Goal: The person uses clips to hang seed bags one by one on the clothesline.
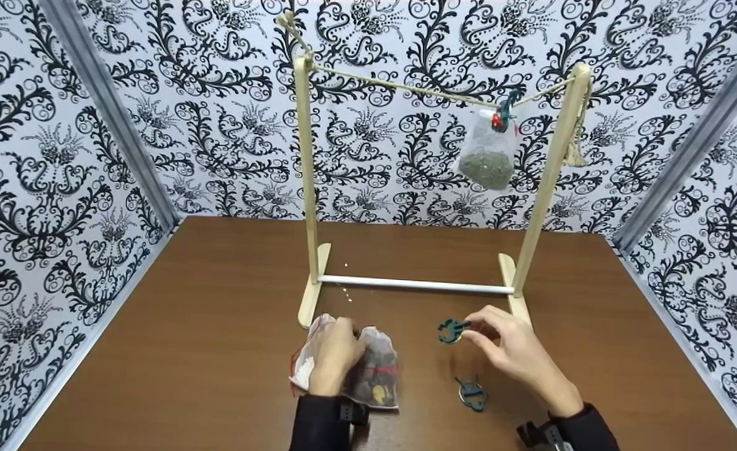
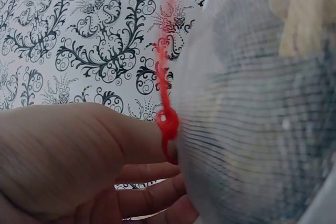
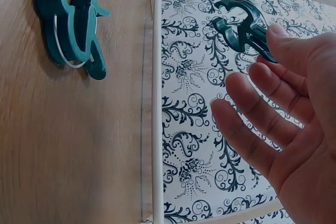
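Note:
My left hand (image 1: pixel 338 351) grips at two white mesh drawstring bags low in the middle of the head view; its fingertips are partly hidden. The bag on the right (image 1: pixel 378 379) has dark and yellowish contents, and the one on the left (image 1: pixel 303 374) shows something white. Up close in the left wrist view, a red drawstring (image 2: pixel 168 123) runs past my thumb beside a mesh bag (image 2: pixel 257 129). Between thumb and index finger, my right hand (image 1: pixel 511 344) pinches a green plastic spring clip (image 1: pixel 451 331) by its handles, its other fingers loosely extended. A second green clip (image 1: pixel 472 396) lies on the table below.
Behind the hands stands a wooden frame (image 1: pixel 550 181) with a white crossbar (image 1: pixel 415 284) and a cord (image 1: pixel 400 84) strung between its posts. A clip hangs another mesh bag (image 1: pixel 486 164) of greenish contents from the cord. Patterned walls surround the brown table (image 1: pixel 205 326). Small crumbs lie near the crossbar.

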Available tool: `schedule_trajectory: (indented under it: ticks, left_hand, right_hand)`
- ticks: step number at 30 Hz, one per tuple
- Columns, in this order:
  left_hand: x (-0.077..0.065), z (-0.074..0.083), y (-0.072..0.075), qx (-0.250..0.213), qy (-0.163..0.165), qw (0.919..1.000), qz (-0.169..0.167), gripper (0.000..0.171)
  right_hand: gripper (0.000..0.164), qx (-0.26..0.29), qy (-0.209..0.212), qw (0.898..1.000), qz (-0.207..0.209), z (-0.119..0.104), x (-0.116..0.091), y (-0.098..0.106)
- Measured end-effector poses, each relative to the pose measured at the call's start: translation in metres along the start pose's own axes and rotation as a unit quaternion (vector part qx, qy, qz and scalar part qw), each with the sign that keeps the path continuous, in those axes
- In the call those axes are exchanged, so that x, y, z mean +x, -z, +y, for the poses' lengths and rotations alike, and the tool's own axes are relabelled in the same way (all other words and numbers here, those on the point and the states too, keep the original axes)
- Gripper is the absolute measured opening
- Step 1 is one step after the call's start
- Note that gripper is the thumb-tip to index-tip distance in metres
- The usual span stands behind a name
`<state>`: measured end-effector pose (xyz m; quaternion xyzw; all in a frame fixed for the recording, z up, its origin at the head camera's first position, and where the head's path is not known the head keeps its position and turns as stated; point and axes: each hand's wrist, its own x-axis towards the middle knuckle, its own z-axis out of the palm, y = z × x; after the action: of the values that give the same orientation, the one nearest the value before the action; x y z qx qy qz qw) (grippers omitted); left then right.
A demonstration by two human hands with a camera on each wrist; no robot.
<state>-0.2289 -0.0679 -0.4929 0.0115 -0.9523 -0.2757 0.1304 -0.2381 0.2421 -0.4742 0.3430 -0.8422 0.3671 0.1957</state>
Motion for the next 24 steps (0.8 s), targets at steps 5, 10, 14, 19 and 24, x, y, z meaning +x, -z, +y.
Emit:
schedule_trajectory:
  ticks: [5, 10, 14, 19, 24]
  left_hand:
    - [0.0000, -0.0021, -0.0033, -0.007, 0.004, 0.9999, 0.007, 0.027]
    - [-0.0005, -0.0022, -0.0061, 0.002, -0.001, 0.9999, 0.015, 0.028]
    - [-0.0002, -0.0007, -0.0079, 0.013, -0.001, 0.9999, 0.010, 0.043]
    - [0.0005, 0.0019, -0.0095, 0.007, 0.003, 1.0000, 0.005, 0.048]
    - [0.0023, 0.0056, -0.0094, -0.010, -0.002, 0.9994, 0.033, 0.023]
  right_hand:
    - [0.017, 0.002, 0.010, 1.000, 0.004, -0.0006, 0.0002, -0.0011]
    - [0.015, -0.005, 0.020, 1.000, -0.002, 0.0011, -0.0003, -0.0023]
    - [0.011, -0.007, 0.022, 1.000, -0.012, 0.0025, -0.0009, -0.0026]
    - [0.012, -0.006, 0.037, 0.999, -0.010, 0.0033, -0.0004, -0.0037]
    - [0.016, -0.002, 0.057, 0.998, 0.001, 0.0023, 0.0010, -0.0053]
